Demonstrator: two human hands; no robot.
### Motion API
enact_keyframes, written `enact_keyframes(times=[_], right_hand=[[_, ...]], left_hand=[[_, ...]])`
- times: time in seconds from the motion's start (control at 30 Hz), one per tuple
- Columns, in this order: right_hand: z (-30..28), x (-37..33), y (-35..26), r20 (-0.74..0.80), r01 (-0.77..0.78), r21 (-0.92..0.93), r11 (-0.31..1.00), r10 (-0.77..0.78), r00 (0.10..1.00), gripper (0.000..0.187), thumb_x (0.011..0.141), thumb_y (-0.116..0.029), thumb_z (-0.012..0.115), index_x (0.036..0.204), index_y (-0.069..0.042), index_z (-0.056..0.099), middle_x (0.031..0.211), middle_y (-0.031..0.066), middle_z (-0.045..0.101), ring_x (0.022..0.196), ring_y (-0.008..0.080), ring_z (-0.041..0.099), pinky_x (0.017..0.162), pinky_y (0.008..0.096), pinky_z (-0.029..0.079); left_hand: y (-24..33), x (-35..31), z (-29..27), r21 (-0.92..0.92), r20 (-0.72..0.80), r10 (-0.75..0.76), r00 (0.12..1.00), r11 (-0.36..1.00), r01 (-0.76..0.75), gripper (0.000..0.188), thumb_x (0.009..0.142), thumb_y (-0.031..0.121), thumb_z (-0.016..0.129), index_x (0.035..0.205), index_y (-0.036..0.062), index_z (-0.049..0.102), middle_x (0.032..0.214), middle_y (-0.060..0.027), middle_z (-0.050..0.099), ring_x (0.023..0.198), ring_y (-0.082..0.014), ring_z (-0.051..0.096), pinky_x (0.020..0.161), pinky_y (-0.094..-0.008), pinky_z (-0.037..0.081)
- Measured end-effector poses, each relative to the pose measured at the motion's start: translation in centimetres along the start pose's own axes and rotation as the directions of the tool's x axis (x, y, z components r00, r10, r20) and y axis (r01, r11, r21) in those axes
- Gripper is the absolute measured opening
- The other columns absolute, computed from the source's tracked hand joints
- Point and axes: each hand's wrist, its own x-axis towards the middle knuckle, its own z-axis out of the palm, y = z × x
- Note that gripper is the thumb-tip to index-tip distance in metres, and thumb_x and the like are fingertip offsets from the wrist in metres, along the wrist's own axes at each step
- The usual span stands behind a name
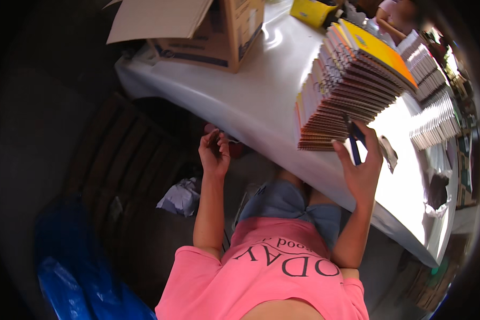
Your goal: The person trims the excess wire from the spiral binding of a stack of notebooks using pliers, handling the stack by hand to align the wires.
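My right hand point(364, 162) grips blue-handled pliers point(354, 144), their dark tip pointing at a tall stack of ring-bound notebooks point(336, 96). The stack leans on the white-covered table, its bound edges toward me and a yellow-and-orange cover point(378, 50) on top. Whether the tip touches the stack I cannot tell. Off the table's near edge, my left hand point(215, 153) is raised with the palm up and the fingers curled in. Anything between those fingers is too small to make out.
An open cardboard box point(197, 50) stands at the table's far left. More notebook stacks point(436, 120) line the right side, near another person point(397, 21). A yellow package point(313, 12) lies at the back. Below are crumpled white paper point(180, 197) and blue plastic point(82, 261).
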Motion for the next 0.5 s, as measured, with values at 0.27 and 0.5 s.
enact_keyframes(times=[0.27,0.5], right_hand=[[-0.7,-0.2,1.2,0.128,0.016,-0.005,1.000,-0.016,0.992,0.043,0.080,-0.022,0.074,0.116,-0.003,0.058,0.097,0.0106,0.059,0.093,0.0243,0.059,0.086,0.0352,0.044],[-1.2,-1.6,2.5,0.040,-0.058,0.033,0.998,0.056,0.998,0.040,0.078,-0.009,0.071,0.115,-0.002,0.057,0.098,0.0107,0.059,0.091,0.0227,0.060,0.085,0.0327,0.046]], left_hand=[[12.2,-3.8,-26.1,0.317,-0.647,0.471,0.599,0.881,-0.350,0.040,0.088,0.037,0.048,0.114,0.0060,0.051,0.111,-0.0147,0.054,0.103,-0.0307,0.053,0.092,-0.0477,0.044],[12.8,-2.3,-20.5,0.634,-0.579,0.467,0.668,0.773,0.009,0.089,0.076,0.063,0.054,0.145,0.0163,0.026,0.151,-0.0125,0.012,0.139,-0.0369,0.009,0.101,-0.0645,-0.001]])
